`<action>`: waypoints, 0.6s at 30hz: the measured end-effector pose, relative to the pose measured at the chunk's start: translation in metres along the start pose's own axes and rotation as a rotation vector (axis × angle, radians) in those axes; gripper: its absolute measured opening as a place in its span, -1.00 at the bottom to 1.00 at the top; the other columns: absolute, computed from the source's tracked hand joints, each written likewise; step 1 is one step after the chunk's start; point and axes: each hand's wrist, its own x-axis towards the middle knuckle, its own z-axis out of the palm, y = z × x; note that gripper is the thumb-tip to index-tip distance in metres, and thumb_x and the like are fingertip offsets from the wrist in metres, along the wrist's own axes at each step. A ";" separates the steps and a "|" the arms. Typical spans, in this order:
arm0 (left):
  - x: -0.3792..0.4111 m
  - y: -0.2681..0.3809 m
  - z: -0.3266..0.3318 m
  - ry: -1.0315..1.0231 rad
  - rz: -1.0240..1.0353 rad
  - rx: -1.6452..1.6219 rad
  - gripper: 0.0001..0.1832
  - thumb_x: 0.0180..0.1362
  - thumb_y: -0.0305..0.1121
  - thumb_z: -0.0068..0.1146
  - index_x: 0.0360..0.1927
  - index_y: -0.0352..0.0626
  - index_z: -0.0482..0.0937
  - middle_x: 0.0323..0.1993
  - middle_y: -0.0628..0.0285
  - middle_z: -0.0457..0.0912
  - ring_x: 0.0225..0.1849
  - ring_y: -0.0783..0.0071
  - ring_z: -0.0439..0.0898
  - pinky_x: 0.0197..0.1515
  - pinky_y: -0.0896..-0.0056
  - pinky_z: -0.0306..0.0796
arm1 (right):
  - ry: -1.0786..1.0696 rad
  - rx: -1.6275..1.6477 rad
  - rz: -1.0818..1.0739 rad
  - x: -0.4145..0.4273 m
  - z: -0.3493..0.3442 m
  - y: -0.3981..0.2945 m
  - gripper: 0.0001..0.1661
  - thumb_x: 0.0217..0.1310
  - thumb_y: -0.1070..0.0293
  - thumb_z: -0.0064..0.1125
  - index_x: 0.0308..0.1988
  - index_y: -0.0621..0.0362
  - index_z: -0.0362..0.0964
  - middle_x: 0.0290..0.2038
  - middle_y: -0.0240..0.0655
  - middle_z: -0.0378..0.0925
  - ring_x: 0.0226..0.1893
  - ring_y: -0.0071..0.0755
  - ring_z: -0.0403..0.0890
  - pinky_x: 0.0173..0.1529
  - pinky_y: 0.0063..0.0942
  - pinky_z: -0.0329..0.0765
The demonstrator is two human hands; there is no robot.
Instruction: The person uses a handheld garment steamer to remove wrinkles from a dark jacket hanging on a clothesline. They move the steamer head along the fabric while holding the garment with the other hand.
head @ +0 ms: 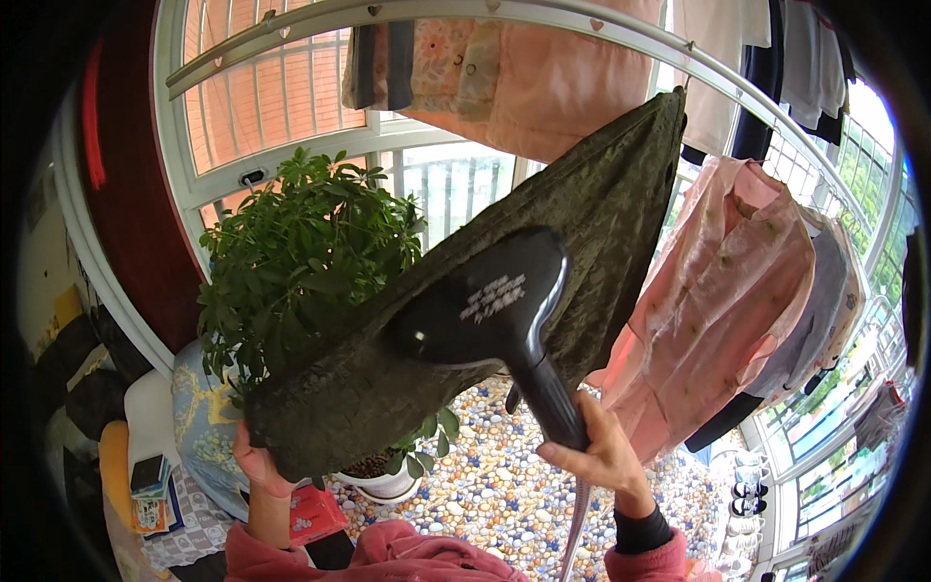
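Observation:
A dark green patterned garment (342, 415) hangs by its upper end from the curved drying rail and slants down to the left. Its lower left end is gripped by my left hand (263, 462), whose fingers are partly hidden behind the cloth. My right hand (604, 451) is closed around the handle of a black handheld garment steamer (480, 298). The steamer's broad head lies over the middle of the garment; whether it touches the cloth I cannot tell. A ribbed hose (578, 527) runs down from the handle.
A leafy potted plant (305, 262) stands behind the garment at left. Pink shirts (720, 305) and other clothes hang at right from the metal rail (538, 16). Below are a red box (316, 513), books (151, 484) on a seat at left, and shoes (748, 498) along the right window.

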 end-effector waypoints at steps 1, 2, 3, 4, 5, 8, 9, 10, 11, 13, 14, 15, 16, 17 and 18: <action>-0.001 -0.001 -0.001 0.000 0.013 -0.002 -0.38 0.37 0.00 -0.07 0.38 -0.14 0.31 0.42 0.05 0.28 0.43 0.02 0.23 0.46 -0.15 0.04 | 0.021 0.041 0.008 0.003 -0.002 -0.001 -0.39 0.08 0.06 0.47 -0.12 0.26 0.35 -0.58 -0.29 0.38 -0.54 -0.51 0.47 -0.47 -0.44 0.35; -0.002 -0.002 -0.001 0.001 0.027 -0.003 -0.38 0.37 0.00 -0.07 0.39 -0.14 0.31 0.42 0.04 0.27 0.43 0.02 0.23 0.46 -0.15 0.04 | 0.047 0.144 0.065 0.005 -0.004 -0.002 -0.45 0.12 0.11 0.44 -0.14 0.26 0.33 -0.56 -0.38 0.40 -0.52 -0.55 0.45 -0.46 -0.51 0.35; -0.001 -0.004 0.000 0.004 0.015 -0.012 -0.38 0.37 0.00 -0.07 0.39 -0.14 0.30 0.42 0.04 0.27 0.43 0.02 0.22 0.46 -0.15 0.04 | 0.083 0.298 0.095 0.008 -0.006 -0.003 -0.51 0.16 0.17 0.41 -0.16 0.25 0.32 -0.53 -0.44 0.44 -0.53 -0.61 0.46 -0.47 -0.59 0.37; -0.001 -0.005 0.003 0.007 0.003 -0.021 -0.38 0.37 0.00 -0.07 0.39 -0.14 0.30 0.43 0.04 0.26 0.44 0.01 0.22 0.46 -0.16 0.04 | 0.118 0.353 0.107 0.010 -0.007 0.005 -0.54 0.18 0.18 0.39 -0.17 0.24 0.31 -0.53 -0.44 0.45 -0.54 -0.64 0.47 -0.47 -0.61 0.38; -0.001 -0.006 0.004 0.010 -0.009 -0.029 -0.37 0.37 -0.01 -0.06 0.39 -0.14 0.30 0.43 0.04 0.25 0.44 0.01 0.22 0.46 -0.16 0.04 | 0.153 0.409 0.119 0.012 -0.009 0.014 -0.56 0.20 0.20 0.37 -0.17 0.23 0.30 -0.52 -0.44 0.47 -0.54 -0.66 0.48 -0.48 -0.63 0.40; 0.000 -0.006 0.007 -0.023 -0.030 -0.043 -0.38 0.37 -0.02 -0.07 0.39 -0.15 0.29 0.44 0.05 0.24 0.44 0.00 0.21 0.46 -0.16 0.03 | 0.157 0.456 0.148 0.010 -0.005 0.026 -0.59 0.23 0.22 0.33 -0.16 0.22 0.29 -0.52 -0.44 0.47 -0.56 -0.67 0.49 -0.50 -0.63 0.40; 0.001 -0.006 0.007 -0.016 -0.032 -0.029 -0.38 0.37 -0.01 -0.07 0.40 -0.14 0.29 0.44 0.05 0.24 0.44 0.00 0.21 0.46 -0.16 0.03 | 0.152 0.463 0.162 0.007 -0.001 0.031 -0.59 0.23 0.22 0.33 -0.16 0.22 0.29 -0.52 -0.44 0.47 -0.55 -0.66 0.49 -0.50 -0.63 0.40; 0.001 -0.006 0.006 -0.010 -0.033 -0.015 -0.37 0.37 -0.01 -0.07 0.40 -0.14 0.29 0.44 0.05 0.24 0.44 -0.01 0.20 0.46 -0.16 0.03 | 0.111 0.478 0.191 0.003 0.004 0.033 -0.59 0.24 0.21 0.33 -0.14 0.22 0.30 -0.51 -0.46 0.44 -0.54 -0.67 0.48 -0.48 -0.64 0.39; 0.001 -0.005 0.005 -0.004 -0.035 0.000 -0.37 0.37 -0.01 -0.06 0.40 -0.13 0.29 0.44 0.05 0.24 0.44 -0.01 0.20 0.46 -0.16 0.02 | 0.059 0.478 0.194 0.000 0.009 0.038 -0.57 0.25 0.20 0.32 -0.11 0.22 0.30 -0.50 -0.46 0.41 -0.53 -0.67 0.45 -0.46 -0.63 0.39; 0.001 -0.008 -0.001 0.016 -0.007 0.011 -0.36 0.36 0.01 -0.05 0.40 -0.12 0.29 0.44 0.05 0.24 0.44 -0.01 0.20 0.46 -0.17 0.02 | -0.006 0.550 0.250 -0.004 0.021 0.034 -0.56 0.25 0.19 0.32 -0.10 0.23 0.30 -0.50 -0.47 0.40 -0.53 -0.67 0.43 -0.46 -0.62 0.38; 0.002 -0.010 -0.003 0.025 0.006 0.016 -0.36 0.36 0.01 -0.04 0.40 -0.11 0.29 0.44 0.06 0.24 0.45 -0.01 0.20 0.46 -0.17 0.02 | -0.038 0.548 0.248 -0.008 0.026 0.039 -0.54 0.25 0.17 0.32 -0.10 0.23 0.30 -0.50 -0.47 0.42 -0.54 -0.68 0.43 -0.47 -0.63 0.36; 0.003 -0.012 0.000 0.011 0.005 0.007 -0.36 0.35 0.01 -0.03 0.40 -0.11 0.30 0.44 0.06 0.24 0.44 -0.01 0.20 0.46 -0.17 0.02 | -0.089 0.555 0.259 -0.008 0.027 0.032 -0.54 0.24 0.16 0.32 -0.10 0.23 0.30 -0.50 -0.46 0.43 -0.54 -0.68 0.44 -0.47 -0.64 0.34; 0.004 -0.013 0.004 -0.004 0.003 -0.004 -0.36 0.35 0.01 -0.03 0.40 -0.10 0.30 0.44 0.06 0.25 0.44 0.00 0.20 0.45 -0.17 0.02 | -0.138 0.580 0.271 -0.010 0.028 0.039 -0.48 0.22 0.18 0.35 -0.04 0.27 0.29 -0.45 -0.42 0.44 -0.52 -0.63 0.47 -0.44 -0.60 0.41; 0.006 -0.015 0.007 -0.020 0.001 -0.016 -0.36 0.34 0.02 -0.02 0.39 -0.09 0.31 0.43 0.07 0.25 0.44 0.00 0.20 0.45 -0.17 0.03 | -0.187 0.604 0.283 -0.011 0.029 0.046 -0.42 0.19 0.19 0.37 0.03 0.30 0.28 -0.41 -0.37 0.45 -0.50 -0.58 0.50 -0.40 -0.56 0.47; 0.005 -0.015 0.005 -0.010 0.004 -0.004 -0.36 0.34 0.01 -0.01 0.39 -0.09 0.31 0.43 0.07 0.25 0.44 0.00 0.20 0.45 -0.17 0.03 | -0.176 0.666 0.252 -0.009 0.030 0.041 -0.41 0.17 0.17 0.38 0.00 0.29 0.29 -0.41 -0.35 0.45 -0.52 -0.55 0.51 -0.42 -0.53 0.48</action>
